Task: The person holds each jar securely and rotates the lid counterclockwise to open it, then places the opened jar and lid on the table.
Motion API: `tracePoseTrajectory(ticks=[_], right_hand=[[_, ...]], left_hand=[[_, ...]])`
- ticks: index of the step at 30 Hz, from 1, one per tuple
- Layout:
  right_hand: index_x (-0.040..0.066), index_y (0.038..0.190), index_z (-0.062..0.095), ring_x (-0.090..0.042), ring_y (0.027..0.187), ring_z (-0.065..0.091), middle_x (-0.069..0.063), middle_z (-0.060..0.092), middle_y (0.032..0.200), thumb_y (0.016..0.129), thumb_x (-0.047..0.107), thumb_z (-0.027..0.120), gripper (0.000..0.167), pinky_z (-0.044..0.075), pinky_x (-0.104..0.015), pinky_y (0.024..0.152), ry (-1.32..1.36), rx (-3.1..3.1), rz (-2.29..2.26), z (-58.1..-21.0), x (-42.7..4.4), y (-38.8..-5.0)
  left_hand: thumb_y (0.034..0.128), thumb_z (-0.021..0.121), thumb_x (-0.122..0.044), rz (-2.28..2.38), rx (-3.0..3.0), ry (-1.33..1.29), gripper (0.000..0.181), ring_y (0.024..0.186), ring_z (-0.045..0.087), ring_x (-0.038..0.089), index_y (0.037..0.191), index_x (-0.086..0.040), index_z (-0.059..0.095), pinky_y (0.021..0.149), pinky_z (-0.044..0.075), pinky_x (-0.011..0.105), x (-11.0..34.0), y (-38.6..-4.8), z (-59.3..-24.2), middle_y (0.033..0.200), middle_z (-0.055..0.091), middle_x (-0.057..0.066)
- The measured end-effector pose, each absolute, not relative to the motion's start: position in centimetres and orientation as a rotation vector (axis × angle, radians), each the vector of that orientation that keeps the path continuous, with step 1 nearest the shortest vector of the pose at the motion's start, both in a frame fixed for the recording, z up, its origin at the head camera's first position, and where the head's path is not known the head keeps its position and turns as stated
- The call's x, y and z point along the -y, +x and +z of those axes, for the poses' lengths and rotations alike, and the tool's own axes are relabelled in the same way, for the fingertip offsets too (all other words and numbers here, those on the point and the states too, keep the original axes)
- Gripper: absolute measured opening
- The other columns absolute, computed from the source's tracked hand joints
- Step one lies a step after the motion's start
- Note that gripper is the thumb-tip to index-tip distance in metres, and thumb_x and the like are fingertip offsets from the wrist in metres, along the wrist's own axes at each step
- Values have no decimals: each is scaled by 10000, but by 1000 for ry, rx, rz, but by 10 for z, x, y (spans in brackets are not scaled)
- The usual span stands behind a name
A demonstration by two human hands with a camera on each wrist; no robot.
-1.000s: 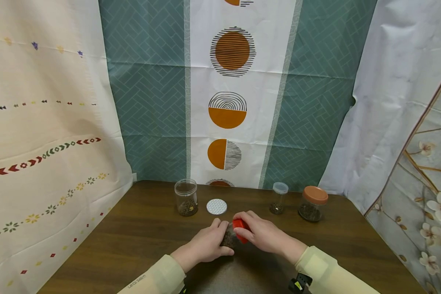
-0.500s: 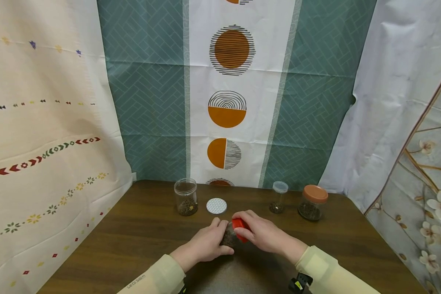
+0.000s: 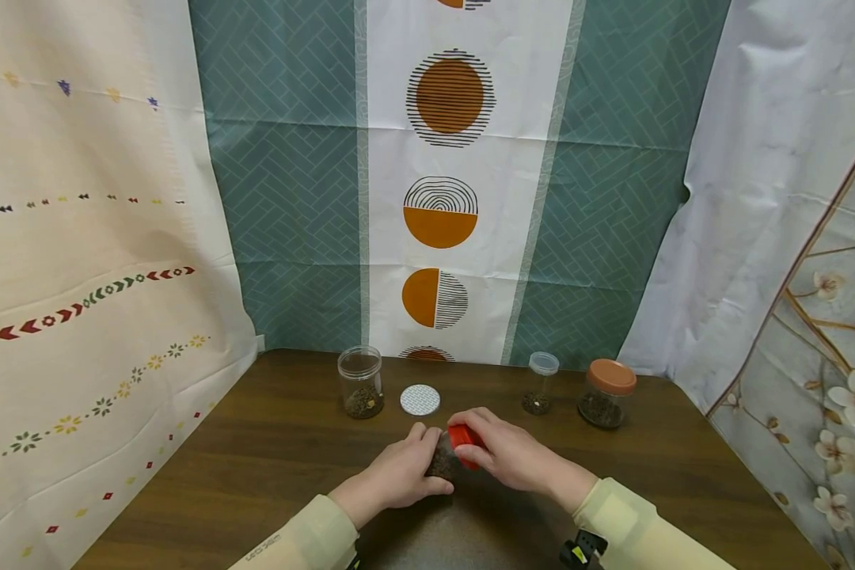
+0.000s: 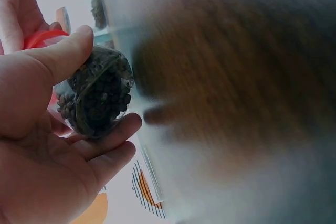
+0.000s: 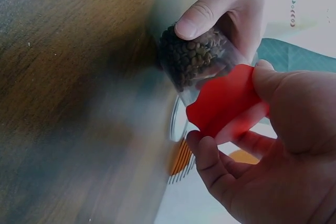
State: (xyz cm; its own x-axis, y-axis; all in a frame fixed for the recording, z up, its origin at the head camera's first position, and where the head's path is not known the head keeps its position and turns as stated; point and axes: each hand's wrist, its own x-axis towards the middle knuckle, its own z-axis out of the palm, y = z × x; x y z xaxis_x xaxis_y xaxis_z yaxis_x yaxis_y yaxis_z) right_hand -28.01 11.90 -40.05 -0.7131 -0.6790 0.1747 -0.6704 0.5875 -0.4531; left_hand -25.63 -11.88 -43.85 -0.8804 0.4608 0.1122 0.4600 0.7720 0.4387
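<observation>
A clear jar part-filled with small dark brown beans or pellets is tilted toward the right above the table. My left hand grips its body, thumb on one side and fingers on the other, as the left wrist view shows of the jar. On the jar's mouth end sits a red lid with a wavy rim. The fingers and thumb of my right hand hold this lid by its edge. Whether the lid is still threaded on the jar cannot be made out.
Toward the back of the wooden table stand an open clear jar, a small capped container and a jar with an orange-brown lid, each with brown bits inside. A white patterned disc lies flat between them. Curtains hang behind.
The right hand and red lid have shifted very slightly to the left. The left hand and jar stay almost in place.
</observation>
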Motion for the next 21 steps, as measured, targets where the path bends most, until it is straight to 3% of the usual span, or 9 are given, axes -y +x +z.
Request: tracePoseTrajectory(ticks=[13, 21], right_hand=[[131, 1491, 587, -170, 1085, 618, -19, 578, 1426, 1103, 276, 703, 430, 553, -429, 926, -1257, -2752, -786, -399, -121, -280], [151, 1484, 589, -179, 1100, 621, -21, 569, 1450, 1096, 253, 716, 422, 555, -435, 934, -1269, -2750, -783, -399, -121, -280]], left_hand=[[932, 914, -410, 720, -2964, 774, 727, 822, 602, 163, 1430, -30, 546, 773, 558, 378, 118, -257, -440, 1097, 508, 43], [932, 917, -396, 726, -2967, 797, 716, 815, 591, 156, 1422, -31, 544, 765, 551, 372, 119, -256, -439, 1088, 502, 40]])
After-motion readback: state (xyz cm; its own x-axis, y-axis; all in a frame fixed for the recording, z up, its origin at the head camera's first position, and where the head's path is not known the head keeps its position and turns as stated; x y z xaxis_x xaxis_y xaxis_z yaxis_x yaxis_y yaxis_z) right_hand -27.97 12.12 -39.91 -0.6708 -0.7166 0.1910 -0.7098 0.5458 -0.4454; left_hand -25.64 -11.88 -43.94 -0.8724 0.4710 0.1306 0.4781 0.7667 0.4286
